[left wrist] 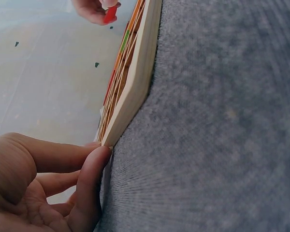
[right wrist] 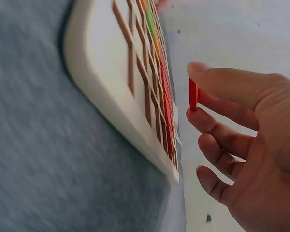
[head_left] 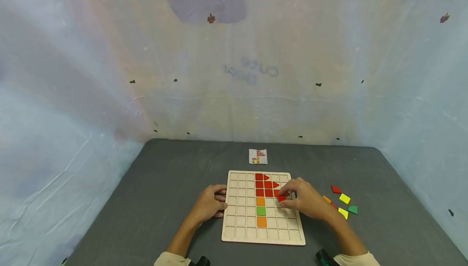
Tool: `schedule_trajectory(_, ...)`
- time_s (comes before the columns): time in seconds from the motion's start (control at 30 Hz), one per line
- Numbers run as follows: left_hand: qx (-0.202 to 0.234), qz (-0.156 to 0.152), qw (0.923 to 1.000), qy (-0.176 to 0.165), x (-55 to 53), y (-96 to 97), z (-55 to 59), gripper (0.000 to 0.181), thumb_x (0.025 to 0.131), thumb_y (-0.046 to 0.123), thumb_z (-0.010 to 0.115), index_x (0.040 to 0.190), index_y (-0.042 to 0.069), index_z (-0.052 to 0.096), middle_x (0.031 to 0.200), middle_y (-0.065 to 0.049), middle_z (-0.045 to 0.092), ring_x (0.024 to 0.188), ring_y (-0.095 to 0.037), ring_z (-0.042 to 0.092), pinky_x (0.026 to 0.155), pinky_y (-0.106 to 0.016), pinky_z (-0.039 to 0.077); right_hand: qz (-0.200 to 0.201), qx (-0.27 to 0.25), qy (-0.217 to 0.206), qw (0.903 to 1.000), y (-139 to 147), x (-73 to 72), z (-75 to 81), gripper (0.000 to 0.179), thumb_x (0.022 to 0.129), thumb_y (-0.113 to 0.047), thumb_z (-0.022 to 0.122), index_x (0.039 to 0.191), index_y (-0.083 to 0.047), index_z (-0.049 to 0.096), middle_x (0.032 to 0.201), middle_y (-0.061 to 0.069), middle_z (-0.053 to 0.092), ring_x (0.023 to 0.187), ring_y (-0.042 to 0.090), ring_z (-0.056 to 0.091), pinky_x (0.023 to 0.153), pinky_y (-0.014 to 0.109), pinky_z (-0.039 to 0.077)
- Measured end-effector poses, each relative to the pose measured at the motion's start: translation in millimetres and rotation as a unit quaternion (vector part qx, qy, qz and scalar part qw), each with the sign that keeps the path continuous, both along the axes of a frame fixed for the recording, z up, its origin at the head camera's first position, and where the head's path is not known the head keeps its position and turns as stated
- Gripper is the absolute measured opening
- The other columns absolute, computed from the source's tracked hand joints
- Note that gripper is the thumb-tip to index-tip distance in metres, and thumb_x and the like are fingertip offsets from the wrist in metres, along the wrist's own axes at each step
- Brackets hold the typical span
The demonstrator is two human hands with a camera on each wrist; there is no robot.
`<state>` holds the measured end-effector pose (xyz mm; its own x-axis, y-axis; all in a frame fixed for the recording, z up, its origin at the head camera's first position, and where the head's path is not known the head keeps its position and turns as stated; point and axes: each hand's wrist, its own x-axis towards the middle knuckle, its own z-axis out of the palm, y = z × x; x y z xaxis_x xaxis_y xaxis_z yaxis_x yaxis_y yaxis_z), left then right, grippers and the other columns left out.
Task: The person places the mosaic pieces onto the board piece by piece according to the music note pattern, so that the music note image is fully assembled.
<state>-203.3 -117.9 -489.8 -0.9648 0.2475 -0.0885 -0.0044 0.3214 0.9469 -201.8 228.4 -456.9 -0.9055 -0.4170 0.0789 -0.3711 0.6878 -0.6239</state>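
Observation:
A pale wooden grid board [head_left: 239, 220] lies flat on the grey table. My left hand [head_left: 208, 204] holds its left edge; in the left wrist view the thumb [left wrist: 92, 183] and a finger meet right at the rim. Between thumb and fingers, my right hand [head_left: 308, 201] pinches a thin red tile [right wrist: 193, 94], held just over the board's right part. Red squares [head_left: 259, 184] and red triangles [head_left: 266, 177] fill cells in the upper rows. Below them, one column carries an orange square [head_left: 260, 201], a green square [head_left: 261, 210] and another orange square [head_left: 261, 221].
Behind the board lies a small printed card [head_left: 258, 156] showing a coloured pattern. Loose pieces sit right of my right hand: a red one [head_left: 336, 189], a yellow one [head_left: 345, 198], a green one [head_left: 353, 209] and others. Pale sheeting [head_left: 234, 115] hangs around the table [head_left: 183, 164].

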Motion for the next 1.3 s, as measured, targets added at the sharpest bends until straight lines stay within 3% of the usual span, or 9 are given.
schedule_trajectory(0.2, 0.001, 0.004, 1.0000, 0.001, 1.9, -0.1, 1.5, 0.063, 0.087, -0.008, 0.077, 0.146, -0.007, 0.057, 0.132, -0.019, 0.060, 0.105, -0.026, 0.067, 0.062, -0.038, 0.065, 0.027, 0.002, -0.008, 0.9996, -15, 10.0, 0.4, 0.019, 0.088, -0.034, 0.087, 0.102, -0.024, 0.079, 0.102, -0.014, 0.070, 0.105, 0.016, 0.054, 0.089, 0.040, 0.046)
schedule_trajectory(0.47, -0.002, 0.007, 1.0000, 0.003, 2.6, -0.1, 0.2, 0.062, 0.087, -0.007, 0.076, 0.146, -0.006, 0.057, 0.132, -0.019, 0.060, 0.106, -0.026, 0.068, 0.061, -0.037, 0.065, 0.060, 0.007, -0.013, 0.9981, -27, 19.2, -5.1, 0.019, 0.088, -0.035, 0.088, 0.101, -0.026, 0.077, 0.100, -0.015, 0.068, 0.099, 0.013, 0.055, 0.084, 0.030, 0.049)
schedule_trajectory(0.83, 0.003, 0.003, 1.0000, 0.005, 1.3, 0.4, 0.2, 0.062, 0.086, -0.007, 0.077, 0.146, -0.006, 0.058, 0.131, -0.019, 0.060, 0.104, -0.024, 0.066, 0.061, -0.037, 0.065, 0.103, 0.009, -0.004, 0.9947, -42, 28.5, -7.2, 0.020, 0.086, -0.037, 0.088, 0.099, -0.025, 0.078, 0.101, -0.016, 0.068, 0.100, 0.008, 0.056, 0.091, 0.035, 0.049)
schedule_trajectory(1.03, 0.006, 0.000, 0.9999, 0.008, 1.4, 0.4, 1.0, 0.062, 0.086, -0.007, 0.076, 0.145, -0.007, 0.058, 0.131, -0.019, 0.060, 0.103, -0.024, 0.066, 0.061, -0.038, 0.065, 0.107, 0.020, -0.021, 0.9938, -52, 34.0, -4.8, 0.021, 0.084, -0.037, 0.090, 0.098, -0.027, 0.079, 0.098, -0.019, 0.065, 0.100, 0.005, 0.052, 0.089, 0.033, 0.047)
schedule_trajectory(1.3, 0.003, -0.003, 0.9999, 0.012, 1.1, 0.1, 0.4, 0.062, 0.086, -0.008, 0.077, 0.145, -0.007, 0.057, 0.130, -0.019, 0.061, 0.103, -0.024, 0.067, 0.061, -0.037, 0.065, 0.115, 0.034, 0.001, 0.9927, -60, 40.3, -1.8, 0.021, 0.080, -0.035, 0.093, 0.094, -0.027, 0.079, 0.095, -0.021, 0.065, 0.097, 0.003, 0.050, 0.088, 0.032, 0.046)
